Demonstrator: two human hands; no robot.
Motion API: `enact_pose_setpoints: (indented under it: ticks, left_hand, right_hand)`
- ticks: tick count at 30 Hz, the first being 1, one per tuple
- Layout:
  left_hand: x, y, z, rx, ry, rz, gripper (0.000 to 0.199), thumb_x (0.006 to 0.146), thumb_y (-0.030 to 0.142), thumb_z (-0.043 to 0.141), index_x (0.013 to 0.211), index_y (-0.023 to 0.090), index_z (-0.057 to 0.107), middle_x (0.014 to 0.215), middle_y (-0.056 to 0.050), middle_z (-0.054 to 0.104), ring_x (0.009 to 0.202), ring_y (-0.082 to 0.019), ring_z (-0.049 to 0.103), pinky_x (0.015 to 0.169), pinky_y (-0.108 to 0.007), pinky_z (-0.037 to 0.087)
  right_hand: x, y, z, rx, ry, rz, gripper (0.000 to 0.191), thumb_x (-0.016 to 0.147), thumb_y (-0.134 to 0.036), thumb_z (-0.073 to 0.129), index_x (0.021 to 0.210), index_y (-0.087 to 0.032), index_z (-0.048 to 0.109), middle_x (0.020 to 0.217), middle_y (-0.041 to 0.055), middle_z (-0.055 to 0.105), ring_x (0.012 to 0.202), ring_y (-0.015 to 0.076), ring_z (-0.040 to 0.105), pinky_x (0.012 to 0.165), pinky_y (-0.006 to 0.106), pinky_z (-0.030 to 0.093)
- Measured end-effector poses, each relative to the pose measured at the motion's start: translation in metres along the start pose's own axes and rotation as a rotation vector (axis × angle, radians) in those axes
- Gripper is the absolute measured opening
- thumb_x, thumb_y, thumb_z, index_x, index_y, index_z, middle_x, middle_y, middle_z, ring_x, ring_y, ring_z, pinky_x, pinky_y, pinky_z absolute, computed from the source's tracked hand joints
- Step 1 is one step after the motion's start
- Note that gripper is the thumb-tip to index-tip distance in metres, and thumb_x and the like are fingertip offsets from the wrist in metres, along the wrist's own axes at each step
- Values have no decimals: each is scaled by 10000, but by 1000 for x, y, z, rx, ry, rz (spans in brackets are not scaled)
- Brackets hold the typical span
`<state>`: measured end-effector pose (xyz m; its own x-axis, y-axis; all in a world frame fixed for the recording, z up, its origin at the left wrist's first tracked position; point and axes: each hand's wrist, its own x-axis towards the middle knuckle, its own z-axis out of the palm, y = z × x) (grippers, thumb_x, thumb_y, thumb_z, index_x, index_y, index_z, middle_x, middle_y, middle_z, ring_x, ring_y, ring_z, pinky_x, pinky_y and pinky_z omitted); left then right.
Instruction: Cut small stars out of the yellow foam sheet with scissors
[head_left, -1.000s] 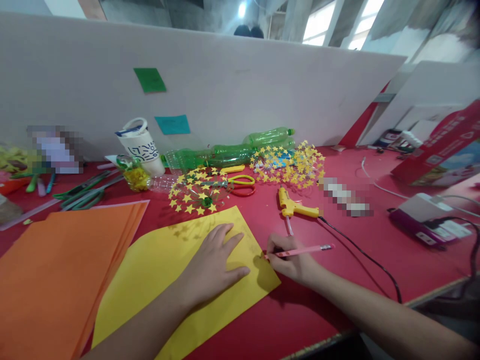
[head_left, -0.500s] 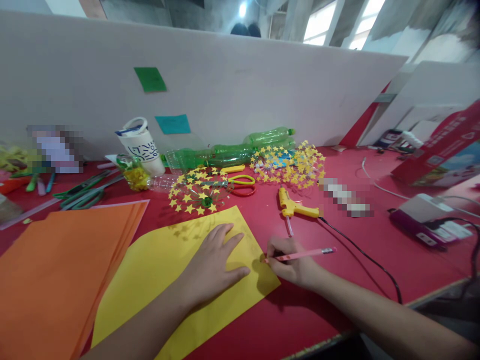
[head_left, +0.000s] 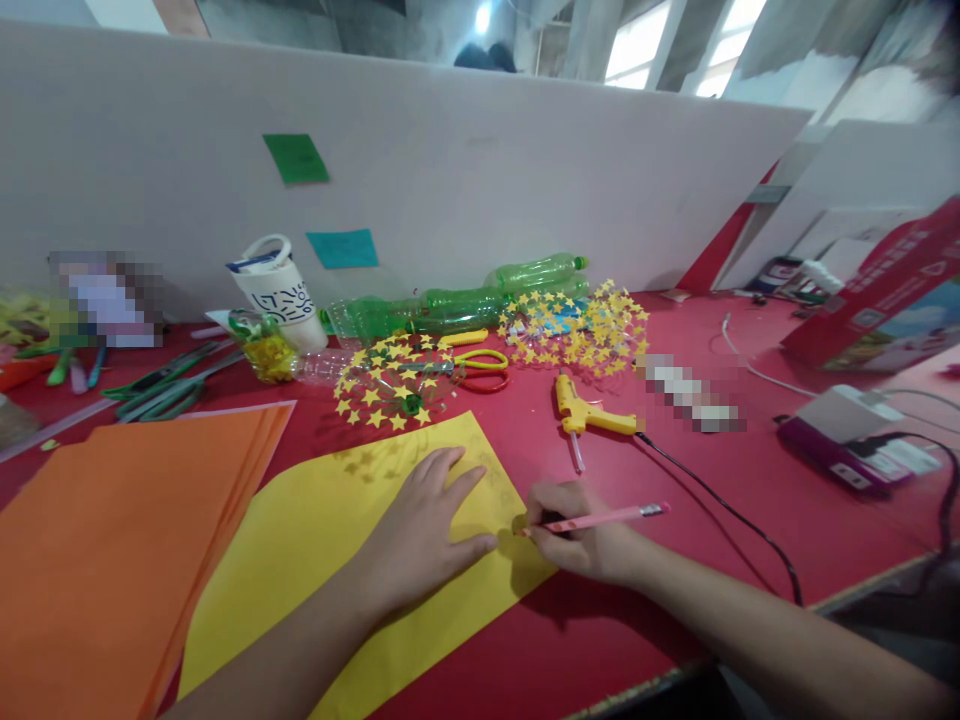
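A yellow sheet of paper lies on the red table. My left hand rests flat on it with the fingers spread, holding nothing. At the sheet's right corner my right hand pinches a pink pencil, its tip at the paper and its eraser end pointing right. Orange sheets are stacked left of the yellow one. Just beyond the yellow sheet stands a cluster of small yellow stars. A yellow glue gun lies beyond my right hand.
Scissors with yellow and red handles, green bottles, a second star cluster and a white cup line the back. Green-handled scissors lie left. A purple power strip and a red box are right.
My right hand has shifted slightly left and down with the pencil, whose tip has moved further onto the yellow sheet. My left hand stays spread on the paper.
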<state>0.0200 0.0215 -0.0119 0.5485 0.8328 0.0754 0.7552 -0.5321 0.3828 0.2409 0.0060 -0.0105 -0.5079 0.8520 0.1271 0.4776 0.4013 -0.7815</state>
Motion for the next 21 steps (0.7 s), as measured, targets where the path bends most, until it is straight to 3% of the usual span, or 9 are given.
enact_pose_setpoints:
  ticks: [3,6,9,12,15,21]
  left_hand:
    - [-1,-1,0,4,3,8,619,731,545,482,1281,287,364,1392,-63,252,1260,-291,219,1002,-448,248]
    - [0,-4,-1,32,4,11,618,742,556,455,1288,286,355,1394,-64,256,1262,-292,220,1002,-450,241]
    - [1,-8,-2,80,9,-18,620,756,581,406,1291,271,356,1389,-76,274,1266,-291,217,1008,-456,221]
    - [1,-10,-1,108,22,-42,600,783,564,367,1295,251,354,1394,-86,272,1274,-288,208,1017,-448,201]
    - [-2,-8,2,115,30,-39,600,804,536,347,1322,237,304,1420,-86,219,1292,-283,164,1027,-437,179]
    - [-5,-3,7,111,13,-44,737,747,617,369,1356,232,216,1444,-90,141,1308,-298,86,1036,-460,145]
  right_hand:
    - [2,2,-2,130,36,74,62,715,-146,521,663,-156,487,545,-36,478,483,71,409,438,167,283]
    - [5,1,-6,367,93,209,165,825,-271,435,704,-161,457,535,-30,504,449,69,435,418,162,305]
    - [7,0,-9,482,72,275,164,847,-294,394,748,-170,434,500,-45,495,390,62,400,381,157,284]
    - [7,1,-8,427,22,233,23,758,-171,479,772,-167,461,569,-38,520,448,64,427,416,156,306]
    - [6,5,-6,275,-7,136,113,654,-57,505,720,-147,526,664,-8,554,555,79,461,477,162,329]
    - [7,8,-3,188,0,118,50,672,-100,540,645,-137,520,576,-23,507,525,76,408,453,162,287]
